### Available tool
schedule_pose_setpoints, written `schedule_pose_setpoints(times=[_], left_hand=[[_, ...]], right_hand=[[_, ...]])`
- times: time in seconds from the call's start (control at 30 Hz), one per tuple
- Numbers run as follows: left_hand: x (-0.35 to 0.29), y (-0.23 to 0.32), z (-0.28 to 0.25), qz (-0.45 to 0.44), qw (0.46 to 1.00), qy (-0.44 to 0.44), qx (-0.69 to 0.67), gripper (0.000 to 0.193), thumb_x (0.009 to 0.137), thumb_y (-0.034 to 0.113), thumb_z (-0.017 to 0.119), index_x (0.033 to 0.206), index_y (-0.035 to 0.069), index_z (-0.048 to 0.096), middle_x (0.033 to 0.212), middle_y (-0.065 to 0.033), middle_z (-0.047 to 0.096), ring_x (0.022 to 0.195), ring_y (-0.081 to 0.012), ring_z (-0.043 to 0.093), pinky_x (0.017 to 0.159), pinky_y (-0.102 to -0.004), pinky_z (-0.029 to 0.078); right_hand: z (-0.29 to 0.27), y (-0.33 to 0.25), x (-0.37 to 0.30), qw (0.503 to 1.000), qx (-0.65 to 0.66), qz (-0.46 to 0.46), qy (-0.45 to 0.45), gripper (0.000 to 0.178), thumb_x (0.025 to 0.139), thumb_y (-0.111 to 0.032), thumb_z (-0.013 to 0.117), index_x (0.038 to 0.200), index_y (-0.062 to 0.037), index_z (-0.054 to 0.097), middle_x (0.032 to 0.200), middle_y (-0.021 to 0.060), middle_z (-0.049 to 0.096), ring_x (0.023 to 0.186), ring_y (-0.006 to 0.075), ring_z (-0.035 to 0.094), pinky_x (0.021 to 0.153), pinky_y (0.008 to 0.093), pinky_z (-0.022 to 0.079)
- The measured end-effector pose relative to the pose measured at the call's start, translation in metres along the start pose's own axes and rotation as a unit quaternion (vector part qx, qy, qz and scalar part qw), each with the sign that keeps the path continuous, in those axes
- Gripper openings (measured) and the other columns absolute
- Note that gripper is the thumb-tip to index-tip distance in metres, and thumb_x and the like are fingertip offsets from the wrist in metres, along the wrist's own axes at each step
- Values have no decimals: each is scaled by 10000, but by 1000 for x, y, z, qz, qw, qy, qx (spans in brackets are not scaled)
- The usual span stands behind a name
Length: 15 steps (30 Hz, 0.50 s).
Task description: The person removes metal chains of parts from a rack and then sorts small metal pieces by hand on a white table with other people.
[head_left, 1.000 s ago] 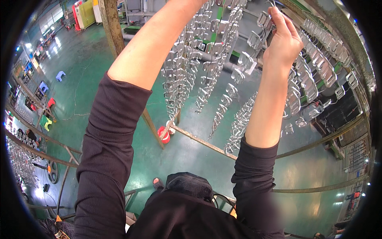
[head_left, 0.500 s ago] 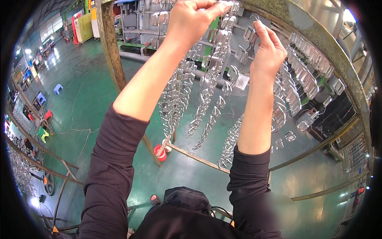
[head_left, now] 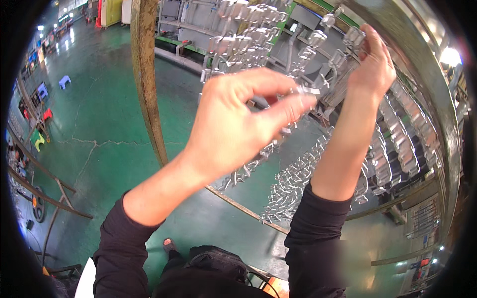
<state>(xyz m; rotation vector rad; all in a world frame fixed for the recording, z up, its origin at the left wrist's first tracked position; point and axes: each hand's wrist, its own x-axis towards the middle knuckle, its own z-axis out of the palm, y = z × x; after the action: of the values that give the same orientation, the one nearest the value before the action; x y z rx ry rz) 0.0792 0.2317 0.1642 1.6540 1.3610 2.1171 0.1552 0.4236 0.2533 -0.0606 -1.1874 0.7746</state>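
In front of me my left hand (head_left: 233, 119) pinches a small silver metal piece (head_left: 309, 91) between thumb and fingertips, slightly blurred by motion. Higher and to the right, my right hand (head_left: 373, 69) has its fingers closed around the edge of a shiny bent-metal bracket (head_left: 354, 37) on a hanging string. Some of those fingers are hidden from view. Behind my left hand hang dense strings of similar metal brackets (head_left: 243, 44). Another hanging string of brackets (head_left: 307, 53) runs down between my hands.
A rusty upright post (head_left: 144, 74) stands at the left, and a worn frame beam (head_left: 442, 119) curves along the right. More bracket strings (head_left: 400, 134) hang beyond my right forearm. A low rail (head_left: 238, 203) crosses below. Small stools (head_left: 65, 82) stand far left on the green floor.
My left hand has come down and toward me, holding the small metal piece. My right hand has shifted right and slightly down. The view has turned a little.
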Motion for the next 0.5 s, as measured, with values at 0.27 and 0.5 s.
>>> schedule_pose_setpoints(times=[0.27, 0.5], left_hand=[[-44, -11, -17, 79, 996, -12, 44, 133, 663, 80, 719, 781, 47, 668, 796, -52, 648, 648, -155, 570, 635, -284, 395], [-66, -3, -30, 34, 997, -47, 46, 171, 630, 102, 748, 788, 92, 687, 835, 2, 652, 705, -135, 563, 788, -322, 370]], right_hand=[[18, -3, 11, 996, -57, 58, 24, 106, 705, -102, 664, 776, -25, 681, 710, 3, 597, 671, 75, 492, 583, 228, 335], [27, 10, 16, 996, -41, 76, 32, 135, 736, -171, 685, 756, -37, 681, 682, -19, 546, 648, 70, 447, 578, 225, 331]])
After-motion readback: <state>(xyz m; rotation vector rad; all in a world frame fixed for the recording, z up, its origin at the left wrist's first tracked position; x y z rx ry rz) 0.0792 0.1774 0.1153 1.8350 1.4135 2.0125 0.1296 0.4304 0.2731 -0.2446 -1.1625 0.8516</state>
